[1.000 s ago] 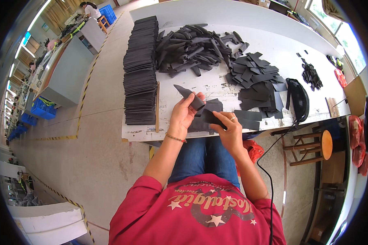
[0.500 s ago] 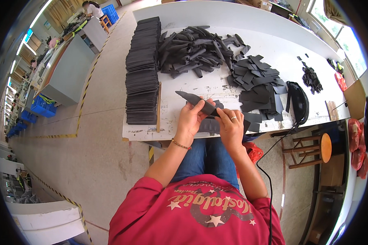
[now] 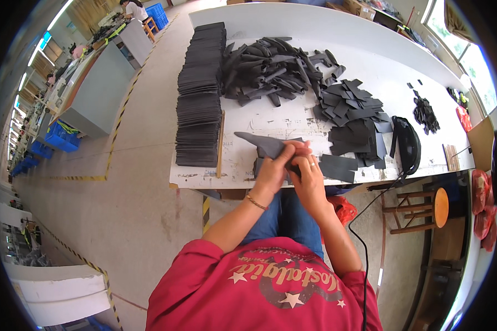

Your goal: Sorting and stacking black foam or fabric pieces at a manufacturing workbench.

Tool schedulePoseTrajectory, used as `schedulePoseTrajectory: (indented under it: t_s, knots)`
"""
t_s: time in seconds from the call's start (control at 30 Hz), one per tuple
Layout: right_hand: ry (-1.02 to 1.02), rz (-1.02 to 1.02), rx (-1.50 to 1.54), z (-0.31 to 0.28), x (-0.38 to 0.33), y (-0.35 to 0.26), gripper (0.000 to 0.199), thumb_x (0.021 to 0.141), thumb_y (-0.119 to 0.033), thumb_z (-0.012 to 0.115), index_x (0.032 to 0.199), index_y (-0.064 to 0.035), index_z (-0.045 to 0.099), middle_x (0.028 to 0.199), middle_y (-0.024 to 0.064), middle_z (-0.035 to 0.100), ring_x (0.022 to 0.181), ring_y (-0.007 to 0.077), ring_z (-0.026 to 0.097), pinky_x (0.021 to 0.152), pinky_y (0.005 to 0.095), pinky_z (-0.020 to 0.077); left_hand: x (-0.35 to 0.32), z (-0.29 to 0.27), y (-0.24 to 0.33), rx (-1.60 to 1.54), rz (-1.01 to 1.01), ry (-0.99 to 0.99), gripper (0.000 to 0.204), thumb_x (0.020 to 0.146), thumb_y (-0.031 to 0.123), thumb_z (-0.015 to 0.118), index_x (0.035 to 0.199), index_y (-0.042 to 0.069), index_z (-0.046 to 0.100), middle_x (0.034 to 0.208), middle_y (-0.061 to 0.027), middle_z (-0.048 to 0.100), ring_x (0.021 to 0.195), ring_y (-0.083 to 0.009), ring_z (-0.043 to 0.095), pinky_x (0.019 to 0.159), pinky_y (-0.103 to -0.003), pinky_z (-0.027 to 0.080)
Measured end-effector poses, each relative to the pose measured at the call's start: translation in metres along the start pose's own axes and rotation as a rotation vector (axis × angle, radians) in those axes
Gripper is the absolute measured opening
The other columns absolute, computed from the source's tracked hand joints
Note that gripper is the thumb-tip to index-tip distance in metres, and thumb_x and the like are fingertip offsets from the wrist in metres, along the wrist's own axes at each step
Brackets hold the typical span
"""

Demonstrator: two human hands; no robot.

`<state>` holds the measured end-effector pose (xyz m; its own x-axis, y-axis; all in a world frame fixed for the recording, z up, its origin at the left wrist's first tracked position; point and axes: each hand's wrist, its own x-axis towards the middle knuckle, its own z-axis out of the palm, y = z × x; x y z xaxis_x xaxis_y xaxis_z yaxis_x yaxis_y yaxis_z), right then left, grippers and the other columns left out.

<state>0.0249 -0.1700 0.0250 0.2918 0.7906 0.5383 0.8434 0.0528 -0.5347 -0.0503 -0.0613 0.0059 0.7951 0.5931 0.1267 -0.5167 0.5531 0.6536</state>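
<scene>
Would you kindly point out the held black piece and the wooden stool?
Held black piece (image 3: 267, 145): head view, middle of its exposed part.
Wooden stool (image 3: 440, 208): head view, on its seat.

1. Bright light covers the table (image 3: 246, 119); shadows are soft.
2. Past its far right corner, the window (image 3: 480, 71) glares white.
3. Tube lights (image 3: 60, 15) shine well beyond its left edge.
4. Toward the far edge, the black pile (image 3: 268, 69) loses detail.
5. Fisheye distortion bows straight edges; the rim goes black.
</scene>
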Motion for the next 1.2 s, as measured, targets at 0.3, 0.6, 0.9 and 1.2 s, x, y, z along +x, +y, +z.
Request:
schedulePoseTrajectory:
  t_s: [0.3,0.6,0.9,1.2]
  knots:
    - [-0.016,-0.008,0.011,-0.01,0.001,-0.006,0.03,0.075,-0.001,0.073,0.097,-0.0016,0.052,0.1,0.0169,0.057,0.091,0.0381,0.057,0.078,0.0428,0.0485,-0.005,0.004,0.005,-0.071,0.002,0.089,0.03,0.098,0.024,0.056,0.113,-0.001,0.063,0.12,-0.0161,0.065,0.113,-0.0245,0.061,0.101,-0.037,0.046]
    - [-0.045,0.083,0.034,-0.021,-0.002,-0.005,0.02,0.079,-0.002,0.071,0.094,-0.0006,0.057,0.097,0.0155,0.06,0.087,0.0363,0.061,0.073,0.0412,0.0503,-0.003,0.004,0.005,-0.086,-0.054,0.159,0.032,0.098,0.025,0.057,0.115,-0.002,0.061,0.115,-0.0178,0.066,0.112,-0.0273,0.062,0.098,-0.038,0.048]
    - [0.067,-0.122,0.082,-0.024,0.015,-0.003,0.011,0.079,0.002,0.069,0.087,0.0003,0.061,0.091,0.0122,0.062,0.074,0.0309,0.06,0.065,0.0362,0.0491,0.0,0.018,0.019,-0.142,0.128,0.163,0.033,0.1,0.027,0.054,0.115,-0.002,0.058,0.098,-0.0135,0.069,0.1,-0.0295,0.067,0.094,-0.04,0.05]
    - [0.055,-0.099,0.121,-0.014,0.015,0.002,0.012,0.077,0.004,0.069,0.086,0.0001,0.061,0.091,0.0118,0.062,0.073,0.0298,0.06,0.064,0.0349,0.0488,-0.004,0.018,0.007,-0.158,0.165,0.202,0.032,0.1,0.028,0.055,0.115,0.001,0.059,0.099,-0.0116,0.069,0.102,-0.0288,0.066,0.092,-0.037,0.049]
